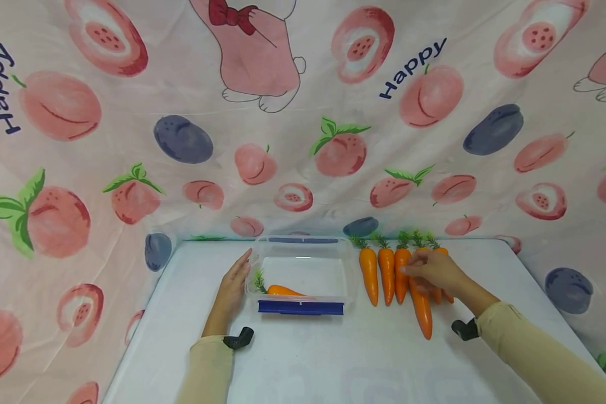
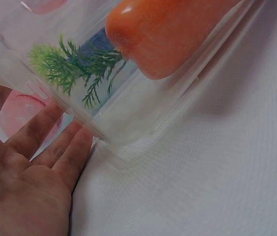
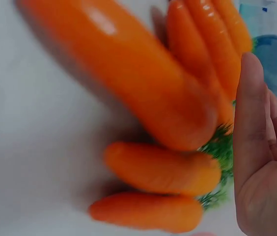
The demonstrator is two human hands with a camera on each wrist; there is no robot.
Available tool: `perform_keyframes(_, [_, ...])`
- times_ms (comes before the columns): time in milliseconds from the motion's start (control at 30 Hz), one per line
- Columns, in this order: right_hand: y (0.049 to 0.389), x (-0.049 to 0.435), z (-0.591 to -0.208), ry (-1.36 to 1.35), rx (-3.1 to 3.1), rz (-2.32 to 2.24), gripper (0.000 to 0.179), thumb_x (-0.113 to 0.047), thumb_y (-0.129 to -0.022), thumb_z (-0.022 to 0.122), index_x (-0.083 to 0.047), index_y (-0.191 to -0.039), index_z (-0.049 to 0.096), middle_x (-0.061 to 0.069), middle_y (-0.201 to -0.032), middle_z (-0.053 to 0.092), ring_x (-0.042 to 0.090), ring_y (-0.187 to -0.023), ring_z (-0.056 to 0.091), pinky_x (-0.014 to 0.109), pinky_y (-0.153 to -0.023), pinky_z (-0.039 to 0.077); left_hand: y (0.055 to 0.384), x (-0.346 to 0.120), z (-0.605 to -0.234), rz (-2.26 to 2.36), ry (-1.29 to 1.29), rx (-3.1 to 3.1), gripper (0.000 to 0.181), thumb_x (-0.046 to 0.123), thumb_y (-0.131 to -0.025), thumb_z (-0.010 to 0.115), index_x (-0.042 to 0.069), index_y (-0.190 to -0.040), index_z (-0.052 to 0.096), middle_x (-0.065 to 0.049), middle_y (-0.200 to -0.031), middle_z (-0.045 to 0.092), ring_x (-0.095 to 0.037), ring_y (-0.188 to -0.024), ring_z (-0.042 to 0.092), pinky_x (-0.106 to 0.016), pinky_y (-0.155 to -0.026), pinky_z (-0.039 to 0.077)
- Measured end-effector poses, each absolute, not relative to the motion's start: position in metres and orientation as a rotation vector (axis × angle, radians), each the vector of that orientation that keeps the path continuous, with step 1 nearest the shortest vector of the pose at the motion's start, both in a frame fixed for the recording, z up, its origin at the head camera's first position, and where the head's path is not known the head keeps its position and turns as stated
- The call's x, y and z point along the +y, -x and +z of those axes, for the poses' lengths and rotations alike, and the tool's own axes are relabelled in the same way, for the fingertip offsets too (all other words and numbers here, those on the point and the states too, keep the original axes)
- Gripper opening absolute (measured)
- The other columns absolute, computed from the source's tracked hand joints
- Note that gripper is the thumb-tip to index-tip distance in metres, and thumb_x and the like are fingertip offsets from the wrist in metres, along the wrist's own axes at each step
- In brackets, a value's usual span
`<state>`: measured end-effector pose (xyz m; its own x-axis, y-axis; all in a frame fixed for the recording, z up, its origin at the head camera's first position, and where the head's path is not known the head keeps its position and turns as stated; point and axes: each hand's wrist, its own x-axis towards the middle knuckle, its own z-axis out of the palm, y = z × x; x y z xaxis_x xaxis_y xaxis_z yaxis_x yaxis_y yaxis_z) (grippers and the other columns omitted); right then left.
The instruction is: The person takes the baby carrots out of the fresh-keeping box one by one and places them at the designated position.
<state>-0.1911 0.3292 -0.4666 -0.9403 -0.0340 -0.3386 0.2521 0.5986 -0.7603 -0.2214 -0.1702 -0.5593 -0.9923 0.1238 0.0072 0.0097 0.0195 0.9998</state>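
Note:
Several orange carrots (image 1: pixel 386 276) with feathery green tops lie in a row on the table. My right hand (image 1: pixel 434 272) is over the right part of this row, above a carrot (image 1: pixel 422 317) that reaches nearer to me than the others. In the right wrist view its finger (image 3: pixel 250 108) is straight and apart from the thumb, and the big carrot (image 3: pixel 128 69) comes close beside it. My left hand (image 1: pixel 232 289) touches the left side of a clear plastic box (image 1: pixel 350 275) with extended fingers. Inside the box lies one carrot (image 1: pixel 284 290), its greens toward the left.
A blue clip flap (image 1: pixel 301 308) hangs at the box's front side, with a second blue strip (image 1: pixel 303 240) at its back. The white table (image 1: pixel 308 359) runs up to a fruit-printed cloth (image 1: pixel 293 146). Each wrist carries a black camera mount (image 1: pixel 239 338).

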Motion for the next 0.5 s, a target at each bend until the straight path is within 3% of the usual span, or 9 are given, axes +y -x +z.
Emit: perform_keyframes(500, [0.213, 0.269, -0.438, -0.008, 2.419, -1.367, 0.051, -0.038, -0.092, 0.077, -0.003, -0.127, 0.063, 0.020, -0.119, 0.069, 0.032, -0.098, 0.072, 0.038, -0.083, 0.064, 0.221, -0.170, -0.559, 2.149, -0.143, 2.177, 0.054, 0.042, -0.109, 0.045, 0.023, -0.159, 0.039, 0.000, -0.168, 0.031, -0.025, -0.157, 0.023, -0.049, -0.128, 0.022])
